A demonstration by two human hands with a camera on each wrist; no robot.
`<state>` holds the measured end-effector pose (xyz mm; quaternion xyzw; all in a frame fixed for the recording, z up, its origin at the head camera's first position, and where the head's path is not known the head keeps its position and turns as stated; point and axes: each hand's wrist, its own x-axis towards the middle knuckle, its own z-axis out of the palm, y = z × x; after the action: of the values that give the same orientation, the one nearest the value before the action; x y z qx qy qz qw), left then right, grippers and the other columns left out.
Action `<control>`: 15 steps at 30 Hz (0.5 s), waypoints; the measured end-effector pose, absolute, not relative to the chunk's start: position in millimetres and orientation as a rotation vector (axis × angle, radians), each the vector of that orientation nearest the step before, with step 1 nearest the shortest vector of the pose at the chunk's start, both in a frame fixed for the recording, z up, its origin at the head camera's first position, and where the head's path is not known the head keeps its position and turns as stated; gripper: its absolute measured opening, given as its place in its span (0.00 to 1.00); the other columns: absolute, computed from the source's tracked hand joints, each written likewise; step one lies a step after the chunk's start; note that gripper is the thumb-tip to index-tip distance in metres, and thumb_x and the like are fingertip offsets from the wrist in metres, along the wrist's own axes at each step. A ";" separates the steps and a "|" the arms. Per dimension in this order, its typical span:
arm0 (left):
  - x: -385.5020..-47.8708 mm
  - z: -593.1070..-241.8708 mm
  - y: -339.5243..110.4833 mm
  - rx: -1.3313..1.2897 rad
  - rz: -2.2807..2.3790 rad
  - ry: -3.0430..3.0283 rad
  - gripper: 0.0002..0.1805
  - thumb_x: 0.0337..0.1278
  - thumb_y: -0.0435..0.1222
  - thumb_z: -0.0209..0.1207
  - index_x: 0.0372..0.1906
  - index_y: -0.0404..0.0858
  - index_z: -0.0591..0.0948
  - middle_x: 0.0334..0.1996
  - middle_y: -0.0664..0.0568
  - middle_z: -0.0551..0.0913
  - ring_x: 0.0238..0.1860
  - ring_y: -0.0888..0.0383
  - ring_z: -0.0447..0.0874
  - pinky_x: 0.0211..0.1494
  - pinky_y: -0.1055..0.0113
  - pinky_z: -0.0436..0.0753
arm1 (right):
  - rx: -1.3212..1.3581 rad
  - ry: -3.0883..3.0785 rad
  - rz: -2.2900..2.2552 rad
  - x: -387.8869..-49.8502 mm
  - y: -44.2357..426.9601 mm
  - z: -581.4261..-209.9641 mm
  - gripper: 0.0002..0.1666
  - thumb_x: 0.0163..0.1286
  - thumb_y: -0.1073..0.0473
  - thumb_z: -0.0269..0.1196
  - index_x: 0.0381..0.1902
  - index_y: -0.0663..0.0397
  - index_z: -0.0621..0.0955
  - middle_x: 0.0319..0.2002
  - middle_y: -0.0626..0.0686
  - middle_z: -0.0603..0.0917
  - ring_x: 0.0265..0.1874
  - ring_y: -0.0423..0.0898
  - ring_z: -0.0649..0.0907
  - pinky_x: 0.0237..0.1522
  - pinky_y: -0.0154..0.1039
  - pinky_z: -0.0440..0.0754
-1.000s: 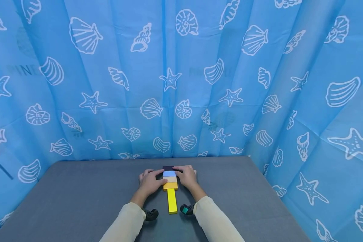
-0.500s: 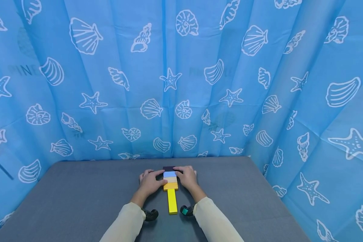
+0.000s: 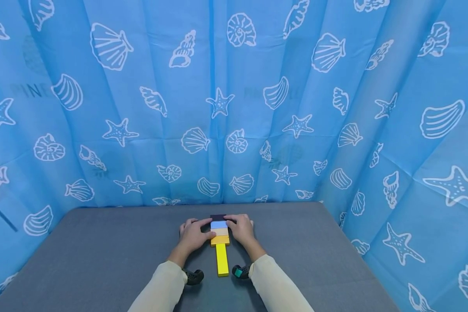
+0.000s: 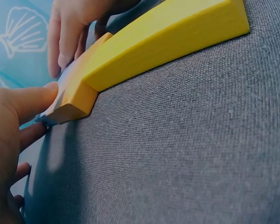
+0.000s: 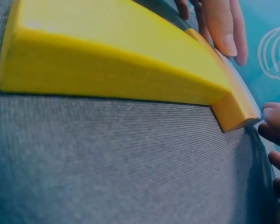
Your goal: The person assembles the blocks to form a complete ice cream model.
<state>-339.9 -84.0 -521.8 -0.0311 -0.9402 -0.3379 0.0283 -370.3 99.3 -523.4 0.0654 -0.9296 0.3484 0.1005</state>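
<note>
In the head view, blocks lie flat in a row running away from me: a dark block (image 3: 217, 217) farthest, then a blue block (image 3: 219, 224), a pale wood-coloured block (image 3: 220, 232) and an orange block (image 3: 220, 240). A long yellow block (image 3: 222, 260) lies lengthwise from the orange block toward me. My left hand (image 3: 193, 235) touches the row's left side, thumb by the pale and orange blocks, a finger near the dark one. My right hand (image 3: 242, 227) is at the right side, thumb at the blue block, forefinger at the dark block. Neither hand curls round a block.
The blocks lie on a grey cloth-covered table (image 3: 113, 255). Behind it and to the right hangs a blue curtain (image 3: 249, 164) with white shell prints. A dark wrist device (image 3: 195, 277) sits on the left wrist, and another wrist device (image 3: 241, 271) on the right.
</note>
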 end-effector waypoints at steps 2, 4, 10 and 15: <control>-339.4 -522.9 -86.6 -0.098 -1.060 -2.887 0.31 0.54 0.52 0.67 0.64 0.50 0.78 0.60 0.40 0.75 0.63 0.38 0.59 0.64 0.36 0.53 | 0.191 -2.715 1.108 -369.4 99.9 -523.4 0.14 0.71 0.57 0.62 0.51 0.46 0.86 0.51 0.50 0.85 0.53 0.53 0.77 0.55 0.54 0.67; -338.5 -524.1 -89.9 -0.097 -1.088 -2.863 0.30 0.54 0.51 0.67 0.63 0.51 0.78 0.60 0.43 0.76 0.63 0.40 0.60 0.64 0.37 0.53 | 0.189 -2.684 1.209 -367.5 102.3 -522.0 0.14 0.72 0.58 0.61 0.53 0.49 0.85 0.51 0.51 0.84 0.54 0.53 0.78 0.59 0.54 0.68; -330.1 -525.7 -107.3 -0.107 -1.189 -2.749 0.27 0.55 0.47 0.68 0.62 0.49 0.79 0.59 0.49 0.79 0.62 0.44 0.66 0.64 0.38 0.57 | 0.225 -2.622 1.356 -357.0 126.6 -513.6 0.14 0.72 0.61 0.60 0.52 0.55 0.84 0.50 0.54 0.84 0.50 0.53 0.80 0.55 0.52 0.76; -318.3 -526.1 -132.1 -0.139 -1.220 -2.671 0.25 0.56 0.44 0.67 0.60 0.47 0.80 0.59 0.48 0.79 0.62 0.43 0.68 0.63 0.37 0.60 | 0.270 -2.597 1.325 -343.2 159.0 -510.4 0.12 0.71 0.61 0.60 0.50 0.56 0.84 0.46 0.52 0.85 0.45 0.50 0.80 0.51 0.51 0.78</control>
<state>-318.3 -132.1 -526.1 -0.0471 -0.9039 -0.4131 0.1009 -343.2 159.0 -510.4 0.0918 -0.8818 0.4500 0.1068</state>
